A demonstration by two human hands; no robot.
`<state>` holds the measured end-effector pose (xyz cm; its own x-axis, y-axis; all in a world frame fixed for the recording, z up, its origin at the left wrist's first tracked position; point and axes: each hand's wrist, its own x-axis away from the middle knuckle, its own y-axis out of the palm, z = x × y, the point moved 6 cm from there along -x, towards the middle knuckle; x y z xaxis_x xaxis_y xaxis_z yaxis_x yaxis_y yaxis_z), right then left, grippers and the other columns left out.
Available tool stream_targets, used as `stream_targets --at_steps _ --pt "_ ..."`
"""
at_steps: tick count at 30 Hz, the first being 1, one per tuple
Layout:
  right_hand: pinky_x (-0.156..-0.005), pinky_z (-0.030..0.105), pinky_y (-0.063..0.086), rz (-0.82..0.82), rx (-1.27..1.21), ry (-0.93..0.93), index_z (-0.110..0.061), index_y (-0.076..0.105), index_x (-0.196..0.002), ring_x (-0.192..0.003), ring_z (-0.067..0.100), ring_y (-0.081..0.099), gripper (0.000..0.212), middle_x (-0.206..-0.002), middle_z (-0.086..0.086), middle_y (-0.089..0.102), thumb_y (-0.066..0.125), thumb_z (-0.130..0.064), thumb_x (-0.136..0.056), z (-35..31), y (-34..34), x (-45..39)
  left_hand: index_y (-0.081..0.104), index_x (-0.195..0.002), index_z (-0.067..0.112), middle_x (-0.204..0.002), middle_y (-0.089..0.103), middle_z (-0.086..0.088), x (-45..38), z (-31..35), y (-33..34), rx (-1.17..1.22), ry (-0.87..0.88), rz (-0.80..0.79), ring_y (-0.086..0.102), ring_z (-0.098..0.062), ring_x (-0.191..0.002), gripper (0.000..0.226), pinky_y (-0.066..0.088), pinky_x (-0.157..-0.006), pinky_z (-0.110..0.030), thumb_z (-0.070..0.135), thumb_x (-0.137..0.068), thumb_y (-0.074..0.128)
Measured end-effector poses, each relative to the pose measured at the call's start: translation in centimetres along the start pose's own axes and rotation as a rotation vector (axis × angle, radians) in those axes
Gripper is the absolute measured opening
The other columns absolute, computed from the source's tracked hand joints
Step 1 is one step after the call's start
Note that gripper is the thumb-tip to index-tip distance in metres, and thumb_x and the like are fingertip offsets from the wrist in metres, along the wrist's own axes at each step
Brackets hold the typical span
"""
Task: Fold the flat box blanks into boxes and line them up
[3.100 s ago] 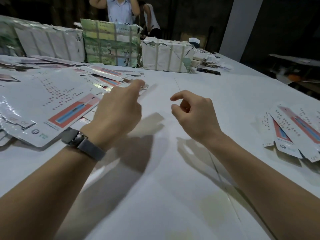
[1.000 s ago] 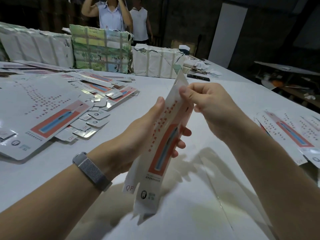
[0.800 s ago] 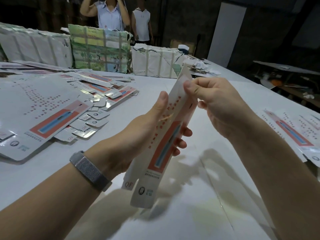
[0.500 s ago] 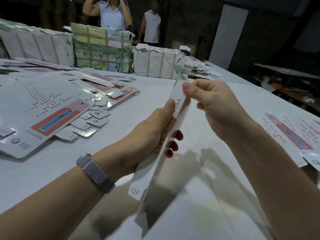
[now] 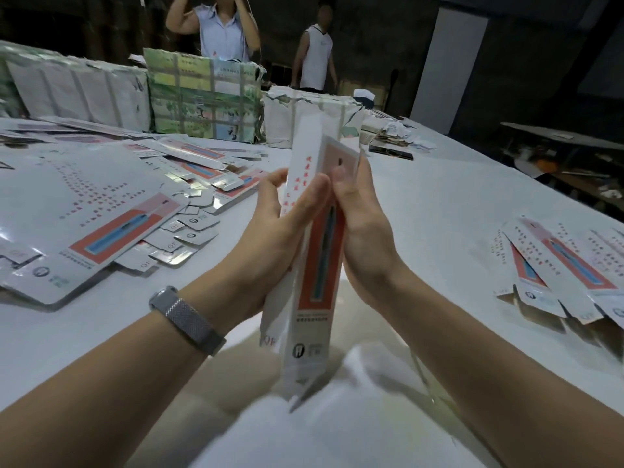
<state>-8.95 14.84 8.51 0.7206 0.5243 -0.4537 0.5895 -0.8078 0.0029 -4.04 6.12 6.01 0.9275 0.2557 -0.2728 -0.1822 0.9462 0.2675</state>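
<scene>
Above a smooth white worktop (image 5: 439,211), the left hand (image 5: 270,244) and right hand (image 5: 364,231) grip a long, narrow, glossy white cardboard box blank (image 5: 315,265) with an orange panel, held nearly upright between them.

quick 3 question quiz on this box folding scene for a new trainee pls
1. True or false: the box blank lies flat on the table.
2. Which hands have a grip on the blank? A) left hand only B) right hand only C) both
3. Fill in: the loose pile of flat blanks lies on the person's ___ side.

Key:
1. False. It is held up off the table, long axis roughly upright.
2. C. The left hand and the right hand clasp it from either side.
3. Left. A smaller row of blanks lies on the right.
</scene>
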Motion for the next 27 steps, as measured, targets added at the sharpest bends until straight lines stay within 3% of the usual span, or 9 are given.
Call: stream_targets --at_steps 2,5,7,10,12,14,19,25,27 --pt "-0.096 0.037 0.055 0.005 -0.047 0.000 -0.037 0.029 -0.146 -0.112 0.011 0.066 0.043 -0.126 -0.011 0.063 0.039 -0.033 -0.104 0.0 0.5 0.2 0.034 -0.122 0.035 -0.100 0.077 0.002 -0.1 0.3 -0.1 -0.015 0.070 0.054 0.076 -0.020 -0.092 0.055 0.060 -0.071 -0.031 0.058 -0.081 0.063" --pt "-0.090 0.031 0.057 0.006 -0.102 -0.009 -0.057 0.022 -0.136 -0.106 0.005 0.068 0.045 -0.105 -0.036 0.065 0.038 -0.031 -0.104 -0.2 1.1 0.6 0.026 -0.119 0.041 -0.109 0.070 -0.015 0.1 0.9 -0.3 -0.156 0.233 0.125 0.075 -0.024 -0.090 0.057 0.062 -0.075 -0.035 0.061 -0.080 0.061" --pt "-0.095 0.038 0.056 0.012 -0.111 -0.021 -0.059 0.020 -0.140 -0.107 0.008 0.068 0.050 -0.102 -0.034 0.067 0.039 -0.030 -0.104 -0.3 1.3 0.8 0.023 -0.122 0.041 -0.103 0.060 -0.017 0.4 1.7 -0.7 -0.338 0.377 0.187 0.073 -0.027 -0.082 0.048 0.063 -0.072 -0.041 0.056 -0.089 0.053" --pt "-0.098 0.041 0.054 -0.014 -0.157 0.003 -0.061 0.021 -0.137 -0.108 0.012 0.068 0.050 -0.104 -0.026 0.070 0.041 -0.032 -0.102 -0.1 1.5 0.9 0.022 -0.137 0.031 -0.095 0.052 0.004 0.6 2.6 -0.9 -0.536 0.522 0.197 0.069 -0.021 -0.079 0.044 0.061 -0.067 -0.039 0.036 -0.100 0.046" --pt "-0.094 0.037 0.056 -0.029 -0.180 0.015 -0.058 0.027 -0.131 -0.106 0.015 0.069 0.043 -0.103 -0.020 0.072 0.041 -0.031 -0.100 0.0 1.3 0.8 0.024 -0.141 0.032 -0.100 0.056 0.014 0.4 2.2 -0.7 -0.449 0.494 0.130 0.070 -0.014 -0.091 0.044 0.060 -0.076 -0.033 0.031 -0.101 0.043" --pt "-0.090 0.037 0.058 -0.023 -0.173 0.033 -0.053 0.029 -0.131 -0.103 0.019 0.070 0.041 -0.106 -0.010 0.073 0.041 -0.028 -0.100 0.0 1.3 0.8 0.028 -0.138 0.031 -0.103 0.059 0.011 0.1 1.6 -0.7 -0.359 0.418 0.101 0.069 -0.012 -0.094 0.041 0.058 -0.081 -0.032 0.030 -0.100 0.042" --pt "-0.090 0.043 0.056 0.036 -0.103 0.014 -0.039 0.035 -0.130 -0.091 0.019 0.068 0.036 -0.111 0.013 0.066 0.039 -0.018 -0.100 0.2 1.5 1.1 0.042 -0.130 0.030 -0.098 0.065 0.000 0.2 0.4 -0.7 -0.183 0.301 0.150 0.070 -0.014 -0.078 0.038 0.055 -0.068 -0.024 0.025 -0.092 0.040" --pt "-0.085 0.039 0.057 0.040 -0.083 0.041 -0.027 0.033 -0.137 -0.082 0.014 0.068 0.033 -0.091 -0.002 0.071 0.035 -0.015 -0.106 0.4 1.2 1.5 0.041 -0.142 0.031 -0.090 0.073 0.014 0.3 0.4 -0.6 -0.258 0.287 0.141 0.070 -0.014 -0.079 0.051 0.060 -0.073 -0.035 0.024 -0.092 0.038" --pt "-0.088 0.041 0.055 0.034 -0.147 0.060 -0.027 0.034 -0.133 -0.084 0.016 0.068 0.031 -0.089 -0.002 0.071 0.035 -0.014 -0.106 0.7 1.1 1.6 0.042 -0.140 0.029 -0.091 0.072 0.010 0.4 0.1 -0.3 -0.271 0.275 0.143 0.071 -0.015 -0.082 0.047 0.060 -0.077 -0.038 0.029 -0.093 0.042"
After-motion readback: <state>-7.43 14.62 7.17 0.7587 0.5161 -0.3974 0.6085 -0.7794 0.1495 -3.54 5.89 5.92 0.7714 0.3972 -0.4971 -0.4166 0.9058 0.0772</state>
